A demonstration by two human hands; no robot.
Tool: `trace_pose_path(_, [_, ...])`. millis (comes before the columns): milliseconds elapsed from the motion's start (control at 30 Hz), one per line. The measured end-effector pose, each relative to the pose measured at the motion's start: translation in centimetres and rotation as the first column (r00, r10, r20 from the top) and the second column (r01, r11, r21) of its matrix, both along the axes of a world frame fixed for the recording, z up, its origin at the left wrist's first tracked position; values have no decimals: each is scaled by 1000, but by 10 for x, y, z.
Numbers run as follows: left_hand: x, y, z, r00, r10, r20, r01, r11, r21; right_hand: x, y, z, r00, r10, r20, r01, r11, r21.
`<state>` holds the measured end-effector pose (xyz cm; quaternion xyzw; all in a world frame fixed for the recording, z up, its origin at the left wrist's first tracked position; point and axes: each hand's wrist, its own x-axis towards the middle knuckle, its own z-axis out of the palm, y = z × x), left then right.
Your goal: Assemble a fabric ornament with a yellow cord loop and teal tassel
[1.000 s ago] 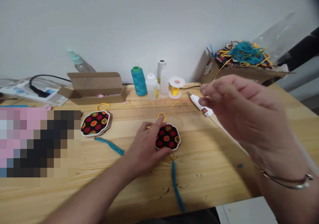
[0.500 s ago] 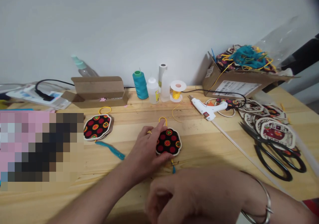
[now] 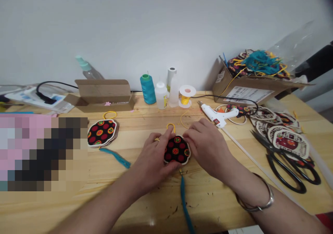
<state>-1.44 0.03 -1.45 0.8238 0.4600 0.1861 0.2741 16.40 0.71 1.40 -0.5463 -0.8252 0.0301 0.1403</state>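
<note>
A scalloped black pendant (image 3: 176,151) with red and orange flower patterns and a pale rim lies on the table before me. My left hand (image 3: 156,154) grips its left side, index finger along the top and thumb at the lower edge. At the upper right edge, the bent fingers of my right hand (image 3: 205,143) close on the rim; their tips are partly hidden. A yellow cord loop (image 3: 171,125) sticks up from the pendant's top. Below it trails a teal tassel (image 3: 184,199) on a short yellow cord.
Left, a stack of similar pendants (image 3: 102,132) lies near a blurred-out patch. Behind stand an open carton (image 3: 104,105), teal thread (image 3: 148,90), bottles (image 3: 161,97) and a yellow cord spool (image 3: 185,100). Right are a glue gun (image 3: 217,116), black scissors (image 3: 283,164) and a filled box (image 3: 241,90).
My right hand has moved up and forward from the near edge to the pendant's right rim. The teal tassel now shows in full length. My left hand stays on the pendant.
</note>
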Motion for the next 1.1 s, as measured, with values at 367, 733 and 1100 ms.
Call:
trace_pose_path(367, [-1, 1, 3, 1000, -15, 12, 15, 1000, -20, -6, -6, -5, 981, 25, 194, -24, 1000, -8])
trace_pose_path(733, [1, 1, 3, 1000, -12, 19, 12, 1000, -17, -16, -9, -8, 960, 21, 278, -30, 999, 28])
trace_pose_path(1100, [0, -1, 3, 1000, 20, 10, -20, 1000, -24, 10, 7, 17, 661, -101, -743, -290, 880, -377])
